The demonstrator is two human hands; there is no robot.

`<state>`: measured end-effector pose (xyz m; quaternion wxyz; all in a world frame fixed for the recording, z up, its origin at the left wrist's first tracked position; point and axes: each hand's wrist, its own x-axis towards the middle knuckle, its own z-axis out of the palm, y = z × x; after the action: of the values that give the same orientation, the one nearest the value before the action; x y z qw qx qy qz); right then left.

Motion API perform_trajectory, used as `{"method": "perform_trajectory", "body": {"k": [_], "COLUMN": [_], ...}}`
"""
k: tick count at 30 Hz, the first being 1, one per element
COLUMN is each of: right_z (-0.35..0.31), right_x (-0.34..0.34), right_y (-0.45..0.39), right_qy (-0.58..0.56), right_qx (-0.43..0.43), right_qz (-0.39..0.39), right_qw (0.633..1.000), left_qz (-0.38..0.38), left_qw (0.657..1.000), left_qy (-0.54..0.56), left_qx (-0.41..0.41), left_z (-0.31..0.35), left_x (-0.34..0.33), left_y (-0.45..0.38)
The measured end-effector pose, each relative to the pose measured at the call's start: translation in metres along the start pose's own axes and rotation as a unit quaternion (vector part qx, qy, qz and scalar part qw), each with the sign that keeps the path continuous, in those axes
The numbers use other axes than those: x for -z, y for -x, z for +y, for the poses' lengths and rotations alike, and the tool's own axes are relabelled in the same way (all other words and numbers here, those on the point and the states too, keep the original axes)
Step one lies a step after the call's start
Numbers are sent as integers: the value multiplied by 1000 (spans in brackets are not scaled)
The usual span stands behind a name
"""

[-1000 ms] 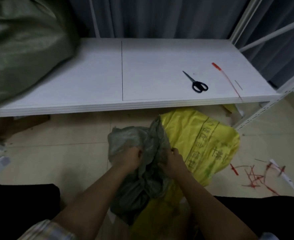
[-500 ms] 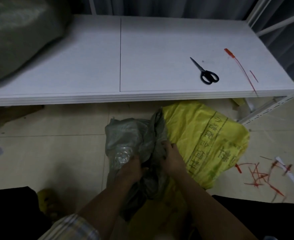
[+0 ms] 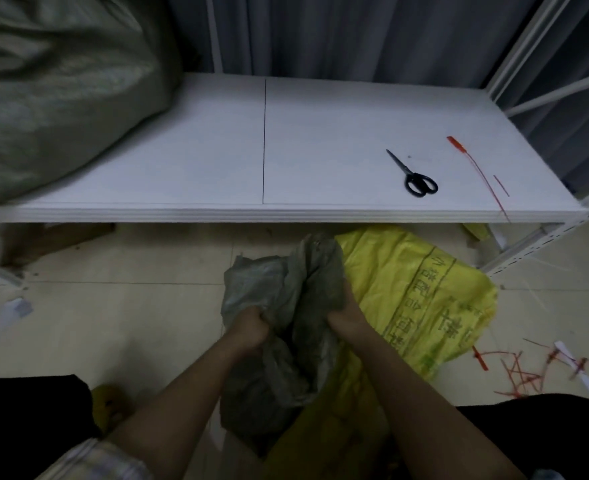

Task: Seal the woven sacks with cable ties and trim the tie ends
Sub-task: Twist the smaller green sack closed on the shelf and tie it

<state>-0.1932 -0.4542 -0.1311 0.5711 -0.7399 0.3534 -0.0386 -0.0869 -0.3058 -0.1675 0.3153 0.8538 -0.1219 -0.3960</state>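
Both hands, left (image 3: 248,325) and right (image 3: 346,318), clutch the grey sack (image 3: 286,299). Bunch its mouth tight; the tie (image 3: 476,169) and scissors (image 3: 414,176) wait near the shelf's (image 3: 182,168) right edge.

A white counter (image 3: 321,140) carries black scissors (image 3: 413,175) at its right, a red cable tie (image 3: 473,168) just beside them, a short red offcut (image 3: 501,185), and a bulky grey-green sack (image 3: 50,84) at the left. On the tiled floor (image 3: 113,323) lie a yellow sack (image 3: 424,299), what look like red tie trimmings (image 3: 525,372), and paper scraps (image 3: 16,308).
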Motion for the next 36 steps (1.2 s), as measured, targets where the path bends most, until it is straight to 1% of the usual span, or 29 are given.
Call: {"method": "perform_trajectory", "body": {"k": [4,6,10,12,15,16,19,22,25,27,28,29,30,31,33,34,36], "right_z": [-20,-34,-64,-75,-89,-93,-106,-114,-115,-116,-114,-111,-109,-107,-105,-106,-114], "right_x": [-7,-14,-30,-36,-52,-59,-74,-77,-73,-69,-65,-61,-57,-52,-44,-43,-42], "right_y": [18,28,54,68,86,92,108,116,115,112,109,103,99,94,83,78,67], "right_qy": [29,42,42,12,-26,-57,-167,-190,-121,-19,50,118,177,238,358,408,505], "right_qx": [-17,-18,4,8,0,-12,-66,-68,-51,-20,16,67,115,155,218,236,239], "right_qz": [-88,-111,-135,-141,-149,-160,-208,-236,-247,-261,-256,-233,-194,-146,-68,-52,-63], "right_qw": [996,993,990,990,988,985,961,951,960,965,965,963,958,948,905,880,827], "left_qz": [27,40,20,9,12,5,-44,-67,-40,-10,5,15,25,31,43,42,42], "left_qw": [999,998,991,985,981,978,962,962,967,974,974,974,973,972,970,967,959], "left_qy": [30,53,120,161,173,184,240,224,186,123,91,62,32,6,-22,-29,-41], "left_qx": [-7,-16,-50,-62,-90,-97,-119,-143,-172,-191,-205,-218,-229,-231,-236,-249,-277], "left_z": [4,10,23,25,21,19,14,2,0,2,3,6,7,9,14,16,19], "left_x": [22,31,48,57,71,74,83,89,95,99,102,105,107,110,114,116,119], "left_y": [22,36,72,89,108,114,133,139,141,139,139,138,137,137,138,139,142]}}
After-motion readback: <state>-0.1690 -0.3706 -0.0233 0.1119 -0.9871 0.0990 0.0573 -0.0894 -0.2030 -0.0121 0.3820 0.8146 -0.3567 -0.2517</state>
